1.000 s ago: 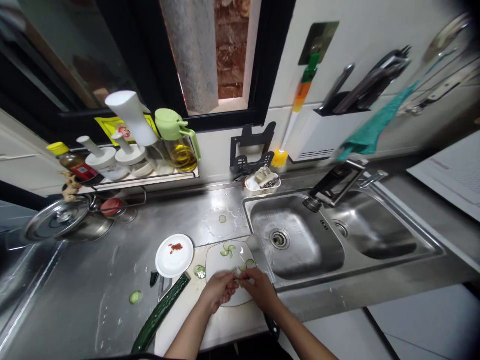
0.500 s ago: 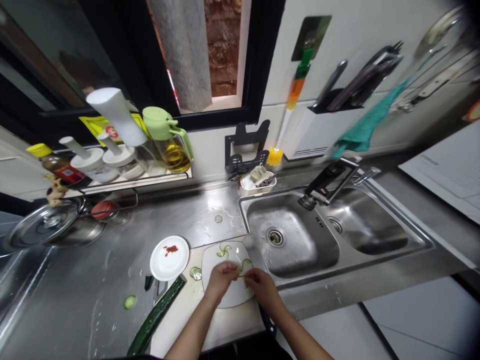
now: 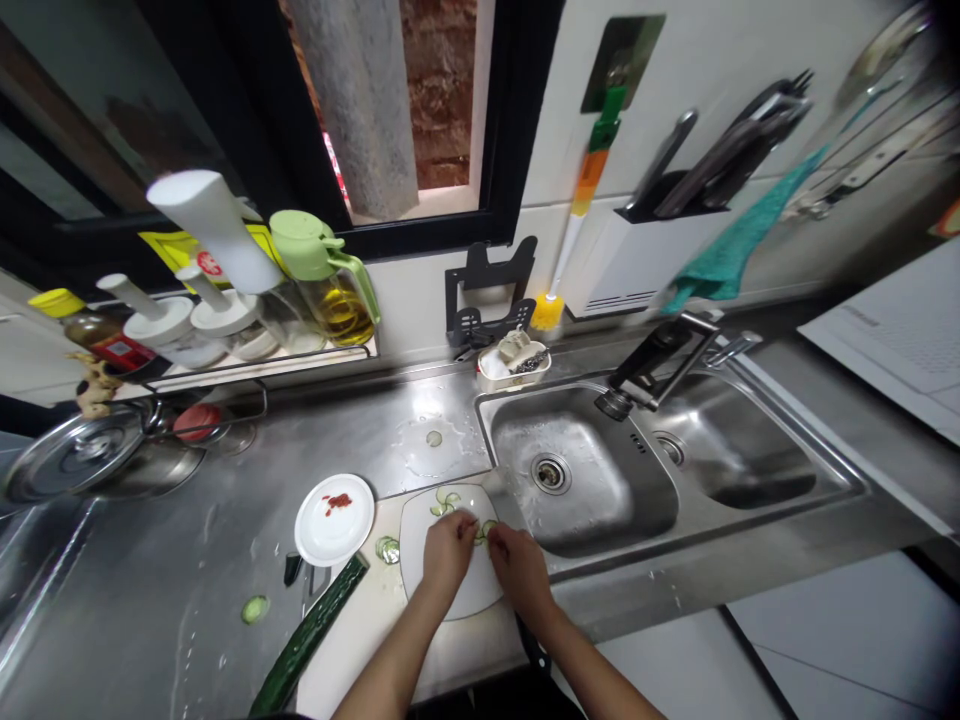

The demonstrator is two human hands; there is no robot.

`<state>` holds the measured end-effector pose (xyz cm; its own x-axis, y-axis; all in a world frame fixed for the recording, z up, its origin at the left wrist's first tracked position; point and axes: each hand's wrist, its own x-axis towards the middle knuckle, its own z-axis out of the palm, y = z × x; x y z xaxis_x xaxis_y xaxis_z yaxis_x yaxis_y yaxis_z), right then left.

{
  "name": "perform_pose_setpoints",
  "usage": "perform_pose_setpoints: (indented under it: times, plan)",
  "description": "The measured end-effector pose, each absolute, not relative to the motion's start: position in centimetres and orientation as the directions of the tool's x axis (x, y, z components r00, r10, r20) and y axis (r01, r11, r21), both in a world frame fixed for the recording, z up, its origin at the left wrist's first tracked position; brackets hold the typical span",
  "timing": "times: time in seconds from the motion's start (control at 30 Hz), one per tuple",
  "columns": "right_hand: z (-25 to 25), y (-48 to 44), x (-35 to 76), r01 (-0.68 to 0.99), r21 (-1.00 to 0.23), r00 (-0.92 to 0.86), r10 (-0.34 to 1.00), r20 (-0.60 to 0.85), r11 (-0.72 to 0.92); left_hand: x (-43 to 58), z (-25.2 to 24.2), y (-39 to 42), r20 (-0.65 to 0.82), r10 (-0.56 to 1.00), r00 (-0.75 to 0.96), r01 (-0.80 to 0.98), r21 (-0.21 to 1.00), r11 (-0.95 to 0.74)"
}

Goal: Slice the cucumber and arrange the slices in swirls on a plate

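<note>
Over the white square plate (image 3: 420,580), my left hand (image 3: 448,550) and my right hand (image 3: 519,570) are close together with fingertips pinched. Between them are thin cucumber slices (image 3: 486,530); the fingers partly hide which piece each one grips. More curved cucumber slices (image 3: 445,500) lie fanned out near the plate's far edge. Left of the plate, a small stack of cucumber slices (image 3: 388,549) sits on the cutting board (image 3: 352,650). A cut length of cucumber (image 3: 311,630) lies across the board's left edge.
A round white plate (image 3: 315,535) with small red pieces stands left of the board. A lone cucumber slice (image 3: 255,609) lies on the steel counter (image 3: 150,600). The double sink (image 3: 592,490) is at right, beneath a faucet (image 3: 675,365). A seasoning rack (image 3: 255,370) hangs behind.
Both hands have moved slightly toward the plate's far side, with fingertips coming down near the slices at the plate's right. The view has shifted a little.
</note>
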<state>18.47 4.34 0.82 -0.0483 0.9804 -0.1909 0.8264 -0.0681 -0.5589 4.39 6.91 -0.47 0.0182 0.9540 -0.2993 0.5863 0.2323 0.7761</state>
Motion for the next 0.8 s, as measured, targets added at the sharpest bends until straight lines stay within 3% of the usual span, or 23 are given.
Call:
perform_pose_setpoints:
  times: [0.23,0.8]
  plan:
    - [0.9,4.4,18.3,0.899,-0.437,-0.081,0.977,-0.200,-0.015,4.8,-0.9,7.1,-0.299,0.953,0.035,0.664,0.720,0.202]
    - [0.9,4.4,17.8,0.951,-0.309,-0.068,0.969,-0.236,-0.009,5.5,-1.4,7.0,-0.244,0.970,0.008,0.720,0.674,0.164]
